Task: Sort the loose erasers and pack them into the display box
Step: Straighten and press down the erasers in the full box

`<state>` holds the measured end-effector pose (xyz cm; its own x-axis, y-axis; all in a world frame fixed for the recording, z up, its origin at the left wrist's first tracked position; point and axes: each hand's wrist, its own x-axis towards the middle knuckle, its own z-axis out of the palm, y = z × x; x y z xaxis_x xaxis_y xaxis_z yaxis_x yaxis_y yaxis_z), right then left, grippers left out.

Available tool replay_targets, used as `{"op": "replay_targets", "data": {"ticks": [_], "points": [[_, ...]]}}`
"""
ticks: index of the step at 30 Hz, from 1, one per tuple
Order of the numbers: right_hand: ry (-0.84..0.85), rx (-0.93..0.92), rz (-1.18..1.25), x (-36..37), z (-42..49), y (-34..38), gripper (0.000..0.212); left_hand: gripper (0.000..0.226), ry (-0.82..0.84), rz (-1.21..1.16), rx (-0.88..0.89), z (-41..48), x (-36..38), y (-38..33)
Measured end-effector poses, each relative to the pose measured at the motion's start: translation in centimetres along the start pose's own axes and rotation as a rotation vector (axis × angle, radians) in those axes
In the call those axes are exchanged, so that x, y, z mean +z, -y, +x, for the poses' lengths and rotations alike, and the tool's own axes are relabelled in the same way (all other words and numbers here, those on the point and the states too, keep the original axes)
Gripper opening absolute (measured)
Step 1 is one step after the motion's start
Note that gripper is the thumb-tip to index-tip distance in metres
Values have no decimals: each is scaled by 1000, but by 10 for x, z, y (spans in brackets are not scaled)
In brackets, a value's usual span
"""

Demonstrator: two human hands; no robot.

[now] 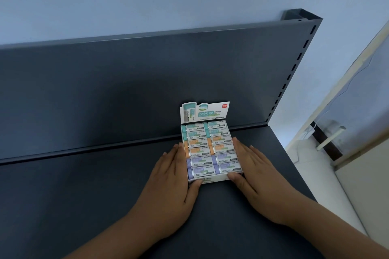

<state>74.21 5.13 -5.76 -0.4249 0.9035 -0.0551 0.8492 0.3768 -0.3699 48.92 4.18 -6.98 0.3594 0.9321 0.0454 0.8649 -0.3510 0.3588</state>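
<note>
A white display box [214, 178] stands on the dark shelf, its printed lid flap [205, 112] raised at the back. Inside lie erasers in two columns: green ones [194, 130] at the back, orange ones [196, 147] in the middle, purple ones [200, 166] at the front. My left hand [174, 183] lies flat against the box's left side, thumb at the front left corner. My right hand [255, 174] presses flat against the right side, thumb at the front right corner. Both hands clasp the box between them. No loose erasers are in view.
The dark grey shelf board [84, 195] stretches left and toward me. A dark back panel [126, 90] rises behind the box. The shelf's right edge [299, 166] drops off to a pale floor and wall.
</note>
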Motion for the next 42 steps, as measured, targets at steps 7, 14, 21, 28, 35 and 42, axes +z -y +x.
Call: {"op": "replay_targets", "data": {"ticks": [7, 14, 21, 28, 35, 42], "points": [[-33, 11, -23, 6, 2, -2, 73, 81, 32, 62, -6, 0, -6, -8], [-47, 9, -12, 7, 2, -3, 73, 83, 25, 21, -16, 0, -3, -4], [-68, 18, 82, 2, -3, 4, 76, 89, -41, -112, -41, 1, 0, 0], [-205, -65, -55, -1, -7, 14, 73, 78, -126, 5, 142, -2, -12, -8], [-200, -62, -130, -1, -4, 13, 68, 75, -105, 60, 121, 0, -13, -7], [-156, -63, -122, -13, 14, 13, 74, 82, -113, 25, 128, 21, -22, -15]]}}
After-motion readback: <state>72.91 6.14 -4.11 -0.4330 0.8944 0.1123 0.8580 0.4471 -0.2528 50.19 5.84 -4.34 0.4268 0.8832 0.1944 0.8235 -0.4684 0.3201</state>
